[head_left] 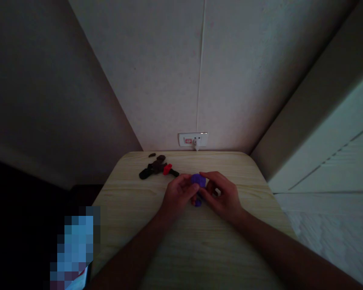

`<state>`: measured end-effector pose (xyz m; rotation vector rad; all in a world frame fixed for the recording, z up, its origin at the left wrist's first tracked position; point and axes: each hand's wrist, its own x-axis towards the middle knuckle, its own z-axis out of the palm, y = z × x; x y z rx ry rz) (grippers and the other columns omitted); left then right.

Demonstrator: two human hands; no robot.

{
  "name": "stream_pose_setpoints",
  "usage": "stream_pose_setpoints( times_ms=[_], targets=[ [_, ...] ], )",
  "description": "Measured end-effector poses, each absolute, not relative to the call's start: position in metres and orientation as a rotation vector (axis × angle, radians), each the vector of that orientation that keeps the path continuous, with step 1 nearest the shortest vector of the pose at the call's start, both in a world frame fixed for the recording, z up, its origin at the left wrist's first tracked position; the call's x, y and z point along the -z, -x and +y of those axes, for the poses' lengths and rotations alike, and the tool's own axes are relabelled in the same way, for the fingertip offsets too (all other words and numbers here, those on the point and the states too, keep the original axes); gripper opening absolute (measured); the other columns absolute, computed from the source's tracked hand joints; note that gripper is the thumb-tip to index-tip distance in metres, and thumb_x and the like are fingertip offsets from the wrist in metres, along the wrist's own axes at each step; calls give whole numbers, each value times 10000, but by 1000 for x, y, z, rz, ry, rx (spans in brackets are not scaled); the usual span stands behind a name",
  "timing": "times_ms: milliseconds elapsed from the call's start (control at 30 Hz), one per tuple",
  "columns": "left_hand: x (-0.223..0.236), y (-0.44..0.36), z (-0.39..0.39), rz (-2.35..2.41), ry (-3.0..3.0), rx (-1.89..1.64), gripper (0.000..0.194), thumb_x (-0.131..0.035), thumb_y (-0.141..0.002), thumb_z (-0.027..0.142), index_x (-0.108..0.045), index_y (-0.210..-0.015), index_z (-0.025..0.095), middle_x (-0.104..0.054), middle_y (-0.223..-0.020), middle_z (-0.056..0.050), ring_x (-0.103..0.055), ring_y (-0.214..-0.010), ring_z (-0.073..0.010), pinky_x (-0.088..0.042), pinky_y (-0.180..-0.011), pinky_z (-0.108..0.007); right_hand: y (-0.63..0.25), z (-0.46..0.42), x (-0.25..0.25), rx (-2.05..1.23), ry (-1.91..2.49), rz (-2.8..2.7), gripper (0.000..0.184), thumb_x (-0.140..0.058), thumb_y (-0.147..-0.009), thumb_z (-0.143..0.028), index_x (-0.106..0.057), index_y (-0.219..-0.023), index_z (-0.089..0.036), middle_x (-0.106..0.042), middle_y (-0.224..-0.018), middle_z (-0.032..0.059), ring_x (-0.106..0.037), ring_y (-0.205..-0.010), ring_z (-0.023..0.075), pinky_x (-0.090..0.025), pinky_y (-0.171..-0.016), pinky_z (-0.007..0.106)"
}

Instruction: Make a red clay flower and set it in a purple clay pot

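Both of my hands meet over the middle of the table around a lump of purple modelling clay (198, 180). My left hand (179, 192) is closed on its left side, with the thumb pressed against the front. From the right, my right hand (222, 195) pinches the same lump between thumb and bent fingers. Just below it shows a smaller purple piece (197, 203); whether the two are joined I cannot tell. Beyond my left hand lie a black piece (144, 173), a red piece (167, 169) and dark brown pieces (161, 158), apparently clay too.
The pale wooden table (175, 249) has rounded far corners and stands against the wall. A wall socket (192, 139) with a white plug sits just above its far edge. At the lower left glows a pixelated screen (78, 237). A white panelled cabinet (329, 161) stands to the right.
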<state>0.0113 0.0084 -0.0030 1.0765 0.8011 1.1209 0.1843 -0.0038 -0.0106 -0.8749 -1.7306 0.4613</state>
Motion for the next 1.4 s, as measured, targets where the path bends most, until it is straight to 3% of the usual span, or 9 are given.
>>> stream_pose_setpoints(
  times_ms=[267,367,500,767,900,1033,1200,1400],
  targets=[
    [-3,-10,8,864,-1106,-1122,358,-858,-748,401,-674,-895,131,-672,-677,-2,-571,-498,-99,-488,-486,-229,-185,-3,9,-492,844,-1746,360,-734,-903,-184,-655,-1248,-252,-644,-1035,52,-514,-559,72,-451,-481,222],
    [-5,-10,9,912,-1142,-1146,353,-860,-734,400,-695,-905,138,-671,-704,-4,-556,-507,-101,-474,-478,-232,-185,-5,6,-535,870,-1742,406,-722,-900,-201,-628,-1293,-232,-632,-956,40,-519,-563,90,-451,-483,234],
    [-4,-11,7,961,-1215,-1160,274,-825,-770,364,-711,-896,149,-673,-708,-7,-567,-550,-115,-475,-513,-235,-186,-5,5,-511,889,-1752,252,-693,-938,-233,-679,-1189,-211,-640,-873,36,-530,-588,114,-462,-508,248],
    [1,-10,3,985,-1386,-1177,142,-739,-865,265,-699,-966,174,-737,-896,-37,-696,-826,-172,-546,-755,-270,-185,-4,4,-484,877,-1765,114,-679,-952,-207,-720,-1056,-182,-639,-841,40,-538,-592,111,-449,-515,243],
    [1,-11,1,971,-1450,-1178,167,-718,-895,286,-663,-1008,178,-709,-932,-47,-686,-859,-177,-553,-776,-279,-186,-5,4,-500,927,-1734,100,-663,-957,-229,-706,-1035,-185,-647,-820,32,-526,-576,108,-449,-520,243],
    [4,-12,2,997,-1433,-1157,307,-810,-816,326,-664,-1044,180,-717,-973,-58,-689,-847,-188,-566,-768,-296,-187,-5,7,-612,1016,-1643,131,-649,-973,-299,-711,-991,-186,-669,-766,31,-546,-568,120,-450,-508,244],
    [6,-10,2,981,-1453,-1094,255,-770,-859,397,-746,-972,170,-754,-923,-75,-709,-857,-215,-571,-784,-318,-187,-4,11,-661,1038,-1593,207,-666,-962,-386,-713,-943,-185,-662,-731,31,-561,-582,137,-481,-538,260],
    [1,-9,-1,992,-1477,-1162,173,-773,-847,345,-754,-871,175,-735,-818,-45,-688,-768,-197,-546,-696,-279,-188,-5,7,-804,1036,-1612,261,-605,-989,-426,-668,-908,-186,-628,-691,17,-557,-585,142,-479,-541,258]
  ],
)
